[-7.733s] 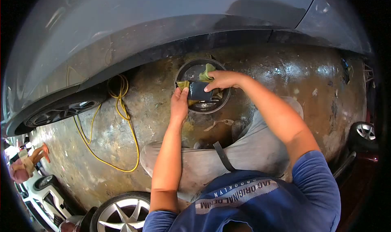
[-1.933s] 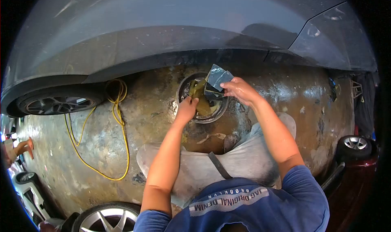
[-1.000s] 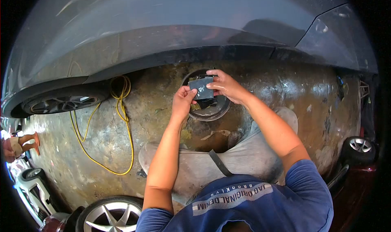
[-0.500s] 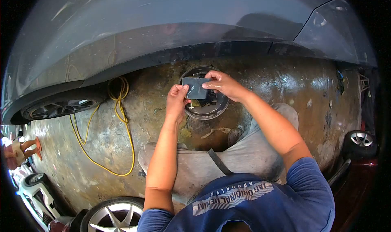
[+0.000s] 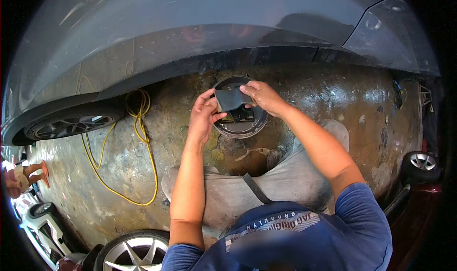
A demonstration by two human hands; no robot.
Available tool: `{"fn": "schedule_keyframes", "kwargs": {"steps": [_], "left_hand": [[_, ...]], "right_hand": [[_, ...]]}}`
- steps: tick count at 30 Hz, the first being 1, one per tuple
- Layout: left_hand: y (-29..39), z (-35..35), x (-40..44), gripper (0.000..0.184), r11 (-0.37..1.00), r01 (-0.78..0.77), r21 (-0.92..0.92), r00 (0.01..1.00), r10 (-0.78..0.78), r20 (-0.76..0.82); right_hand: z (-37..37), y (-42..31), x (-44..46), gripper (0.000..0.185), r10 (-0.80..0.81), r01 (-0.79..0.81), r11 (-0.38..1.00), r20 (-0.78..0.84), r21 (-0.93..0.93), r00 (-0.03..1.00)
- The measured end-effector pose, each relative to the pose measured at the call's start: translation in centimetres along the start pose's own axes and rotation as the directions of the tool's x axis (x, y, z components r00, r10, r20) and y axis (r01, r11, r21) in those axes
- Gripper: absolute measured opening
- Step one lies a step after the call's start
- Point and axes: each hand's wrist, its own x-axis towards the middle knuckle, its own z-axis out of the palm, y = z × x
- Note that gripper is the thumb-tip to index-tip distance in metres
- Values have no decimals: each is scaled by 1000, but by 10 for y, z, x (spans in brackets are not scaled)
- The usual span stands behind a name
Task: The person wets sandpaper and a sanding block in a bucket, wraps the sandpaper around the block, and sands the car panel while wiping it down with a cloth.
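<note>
A dark grey sheet (image 5: 230, 100) is stretched between my hands above a round black basin (image 5: 241, 134) on the wet floor. My right hand (image 5: 262, 97) pinches the sheet's right edge, thumb on top. At its left edge is my left hand (image 5: 205, 113), fingers spread around the edge; the sheet touches the palm side of the fingers. Dark pieces (image 5: 238, 115) and something yellowish lie in the basin, partly hidden by the sheet.
A grey car body (image 5: 200, 38) spans the top, with its wheel (image 5: 71, 123) at left. A yellow hose (image 5: 153, 171) loops on the floor. A loose wheel (image 5: 135, 254) is at bottom left; another person's legs (image 5: 35, 172) show far left.
The sheet has changed hold and now bends slightly. My left hand's fingers have opened from their pinch, while my right hand still grips the other side. Earlier, several sheets and an olive cloth were handled.
</note>
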Motion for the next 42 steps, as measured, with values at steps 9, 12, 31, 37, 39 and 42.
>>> {"fn": "schedule_keyframes", "kwargs": {"steps": [9,12,31,37,39,42], "left_hand": [[3,-4,-1,31,996,90,-21,995,-89,42],[-4,-7,-2,25,986,102,131,989,-115,92],[-18,-19,12,16,996,-49,80,993,58,-104],[-7,-9,6,14,990,-85,115,984,101,-144],[-6,-7,5,13,988,-81,134,985,99,-139],[-5,-4,3,13,985,-79,152,985,101,-139]], "right_hand": [[5,-17,-10,43,-62,53,985,-50,-163,997],[5,-10,-7,45,-56,46,982,-50,-181,997],[4,-11,-13,40,70,-39,993,281,-115,957],[5,-1,-8,48,44,-36,998,172,-44,984],[3,0,-7,48,42,-41,999,173,-9,984],[-2,9,0,47,39,-44,999,194,19,980]]}}
